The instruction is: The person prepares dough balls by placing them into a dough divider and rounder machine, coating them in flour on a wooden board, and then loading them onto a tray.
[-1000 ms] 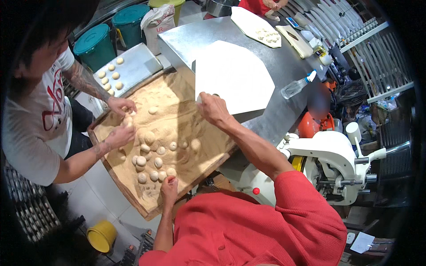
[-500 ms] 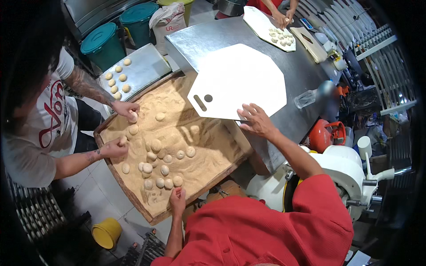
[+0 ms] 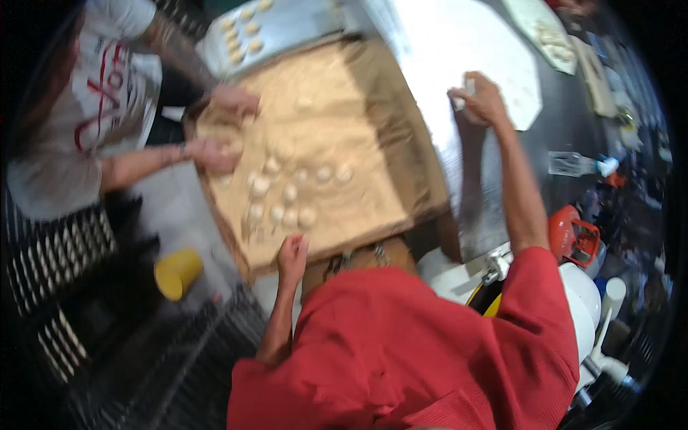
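Observation:
My left hand (image 3: 292, 259) is closed, fingers curled, over the near edge of a shallow wooden tray (image 3: 337, 252) spread with tan flour. Nothing shows in its grip. Several pale dough balls (image 3: 289, 192) lie in the flour just beyond it. Over the metal table (image 3: 494, 208), my right hand (image 3: 484, 102) is closed, with a small white patch between thumb and fingers; blur hides what it is. Beside that hand lies a large white board (image 3: 494, 50). A co-worker's hands (image 3: 215, 155) are over the tray's left side, smeared by motion.
Beyond the wooden tray, a metal sheet (image 3: 287, 32) carries dough balls. A spray bottle (image 3: 573, 164) and a red gas cylinder (image 3: 570, 236) are on the right, near a white machine (image 3: 580, 294). A yellow bucket (image 3: 178, 274) and dark racks (image 3: 61, 251) occupy the lower left.
The view has swung, shifting the scene. My right hand has gone from spread fingers at the board's near edge to a closed grip. The co-worker's hands have moved closer together.

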A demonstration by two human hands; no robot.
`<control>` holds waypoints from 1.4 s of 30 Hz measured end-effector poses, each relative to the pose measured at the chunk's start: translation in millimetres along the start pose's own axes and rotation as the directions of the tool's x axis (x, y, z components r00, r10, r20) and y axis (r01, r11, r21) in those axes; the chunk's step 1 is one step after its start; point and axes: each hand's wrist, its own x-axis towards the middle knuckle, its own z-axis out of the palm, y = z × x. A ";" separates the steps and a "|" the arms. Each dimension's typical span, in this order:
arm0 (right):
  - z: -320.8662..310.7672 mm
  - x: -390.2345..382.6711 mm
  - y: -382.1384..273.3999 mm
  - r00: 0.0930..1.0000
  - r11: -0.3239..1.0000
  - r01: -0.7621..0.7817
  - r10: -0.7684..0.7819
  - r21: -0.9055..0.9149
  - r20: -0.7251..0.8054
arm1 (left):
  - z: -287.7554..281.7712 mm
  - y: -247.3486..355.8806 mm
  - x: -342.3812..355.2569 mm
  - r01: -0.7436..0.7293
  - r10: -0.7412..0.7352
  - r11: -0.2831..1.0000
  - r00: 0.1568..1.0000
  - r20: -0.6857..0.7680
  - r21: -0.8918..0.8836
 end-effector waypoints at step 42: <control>313.6 -150.5 -116.6 0.801 0.782 0.594 -0.597 0.186 -0.050 | 58.9 9.0 174.8 -0.683 0.595 0.473 0.714 0.369 0.557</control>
